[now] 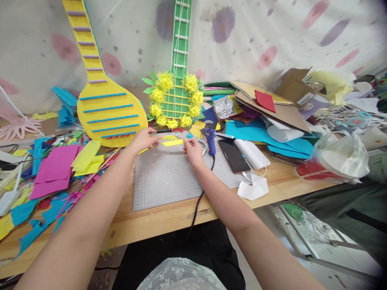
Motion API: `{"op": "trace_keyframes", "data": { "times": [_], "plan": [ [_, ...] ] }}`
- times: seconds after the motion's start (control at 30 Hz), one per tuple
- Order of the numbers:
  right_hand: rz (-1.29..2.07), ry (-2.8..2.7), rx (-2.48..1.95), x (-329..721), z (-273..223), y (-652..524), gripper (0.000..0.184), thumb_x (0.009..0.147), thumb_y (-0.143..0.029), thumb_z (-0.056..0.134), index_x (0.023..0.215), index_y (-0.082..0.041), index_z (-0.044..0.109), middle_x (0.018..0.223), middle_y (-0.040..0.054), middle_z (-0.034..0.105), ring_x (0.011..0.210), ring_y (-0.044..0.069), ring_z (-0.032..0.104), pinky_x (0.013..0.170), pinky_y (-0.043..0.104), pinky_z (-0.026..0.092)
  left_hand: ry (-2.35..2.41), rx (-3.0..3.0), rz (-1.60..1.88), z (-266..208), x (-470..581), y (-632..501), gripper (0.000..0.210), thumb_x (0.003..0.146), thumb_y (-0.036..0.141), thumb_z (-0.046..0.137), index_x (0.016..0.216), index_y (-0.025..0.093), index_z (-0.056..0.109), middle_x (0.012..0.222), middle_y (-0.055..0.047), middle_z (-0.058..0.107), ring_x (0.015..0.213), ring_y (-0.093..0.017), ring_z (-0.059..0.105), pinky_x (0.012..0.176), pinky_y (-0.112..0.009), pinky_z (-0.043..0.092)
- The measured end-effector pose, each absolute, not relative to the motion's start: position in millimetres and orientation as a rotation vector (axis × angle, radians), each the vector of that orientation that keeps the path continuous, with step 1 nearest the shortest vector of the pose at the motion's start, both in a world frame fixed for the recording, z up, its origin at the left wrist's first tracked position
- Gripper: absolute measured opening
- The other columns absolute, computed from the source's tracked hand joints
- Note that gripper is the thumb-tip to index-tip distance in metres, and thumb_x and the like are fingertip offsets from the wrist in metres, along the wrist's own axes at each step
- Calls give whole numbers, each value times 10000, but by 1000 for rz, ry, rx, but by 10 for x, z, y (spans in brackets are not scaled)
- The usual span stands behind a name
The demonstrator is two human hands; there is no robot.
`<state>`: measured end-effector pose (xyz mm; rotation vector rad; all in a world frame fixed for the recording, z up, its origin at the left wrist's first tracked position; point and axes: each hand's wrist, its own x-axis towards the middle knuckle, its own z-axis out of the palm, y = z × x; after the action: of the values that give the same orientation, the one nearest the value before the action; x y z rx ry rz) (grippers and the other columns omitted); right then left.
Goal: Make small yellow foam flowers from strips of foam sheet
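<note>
A narrow yellow strip (173,143) runs sideways between my hands, above the far edge of the grey cutting mat (166,181). My right hand (193,151) pinches the strip's right end between thumb and fingers. Just off its left end is my left hand (145,140), fingers stretched out and parted; whether they touch the strip is unclear. Another thin yellow strip (170,137) lies behind. A purple glue gun (211,141) stands right of my right hand, its black cord crossing the mat under my forearm. A roll of tape, partly hidden, is by my right fingers.
Behind stand a yellow lute-shaped craft piece (111,106) and a green one (178,94) with yellow paper flowers. Coloured scraps, including magenta sheets (54,169), cover the left side. A phone (233,156), white power bank (252,154) and bagged red cup (326,165) sit right.
</note>
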<state>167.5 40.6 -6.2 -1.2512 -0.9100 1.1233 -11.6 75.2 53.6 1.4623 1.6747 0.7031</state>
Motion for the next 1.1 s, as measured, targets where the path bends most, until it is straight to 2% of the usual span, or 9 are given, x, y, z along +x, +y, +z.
{"op": "trace_keyframes", "data": {
  "times": [0.13, 0.2, 0.27, 0.5, 0.6, 0.7, 0.87, 1.0, 1.1],
  "plan": [
    [1021, -848, -1236, 1753, -35, 427, 226, 780, -388, 537, 696, -201, 441, 490, -75, 451, 404, 55, 372, 411, 189, 291, 1754, 1964, 781, 447, 12, 1001, 273, 581, 222, 745, 838, 181, 664, 895, -102, 687, 970, -285, 612, 859, -349, 448],
    [988, -811, -1242, 1787, -7, 427, 232, 786, -391, 535, 701, -201, 432, 498, -75, 449, 415, 53, 376, 418, 186, 290, 1644, 2151, 664, 353, 95, 1077, 329, 584, 126, 697, 905, 198, 676, 1082, -117, 654, 1084, -293, 560, 946, -357, 398],
    [970, -786, -1245, 1809, 20, 422, 245, 792, -398, 531, 696, -205, 416, 504, -76, 444, 416, 52, 372, 419, 185, 284, 1634, 2249, 507, 279, 173, 1104, 392, 616, 87, 637, 986, 213, 666, 1136, -119, 637, 1112, -290, 545, 971, -370, 376],
    [973, -740, -1187, 1812, 24, 435, 253, 807, -417, 520, 725, -211, 397, 500, -84, 427, 403, 52, 363, 401, 185, 268, 1823, 2296, 277, 314, 279, 1032, 348, 655, 55, 558, 958, 182, 673, 1036, -161, 670, 1004, -322, 597, 880, -409, 418],
    [945, -728, -1171, 1835, 9, 448, 269, 815, -443, 510, 743, -213, 390, 503, -88, 430, 398, 48, 369, 401, 182, 284, 1830, 2188, 446, 358, 211, 1007, 291, 649, 89, 595, 907, 197, 675, 978, -123, 686, 957, -300, 609, 838, -375, 438],
    [942, -702, -1173, 1861, -4, 466, 264, 826, -438, 499, 744, -213, 388, 492, -90, 437, 383, 47, 377, 385, 179, 282, 1808, 1945, 775, 379, 88, 952, 220, 627, 143, 643, 840, 190, 669, 862, -78, 690, 844, -242, 621, 803, -334, 451],
    [1059, -810, -1304, 1802, -11, 573, 243, 800, -381, 560, 705, -209, 417, 460, -77, 481, 360, 56, 411, 348, 179, 271, 1487, 1214, 1303, 353, -86, 726, 229, 617, 188, 659, 843, 154, 648, 780, -29, 660, 712, -148, 605, 707, -280, 474],
    [1108, -939, -1387, 1682, 15, 747, 211, 790, -347, 586, 711, -201, 457, 467, -52, 514, 385, 81, 470, 354, 189, 284, 1242, 800, 1374, 276, -130, 532, 189, 637, 153, 638, 825, 154, 632, 797, -23, 665, 714, -117, 614, 667, -240, 490],
    [1185, -976, -1495, 1601, 82, 851, 179, 807, -339, 567, 793, -192, 467, 486, -36, 536, 425, 108, 514, 403, 209, 319, 1159, 640, 1362, 198, -134, 433, 172, 656, 120, 625, 821, 166, 631, 798, -12, 667, 674, -86, 604, 630, -199, 486]
  ]
}}
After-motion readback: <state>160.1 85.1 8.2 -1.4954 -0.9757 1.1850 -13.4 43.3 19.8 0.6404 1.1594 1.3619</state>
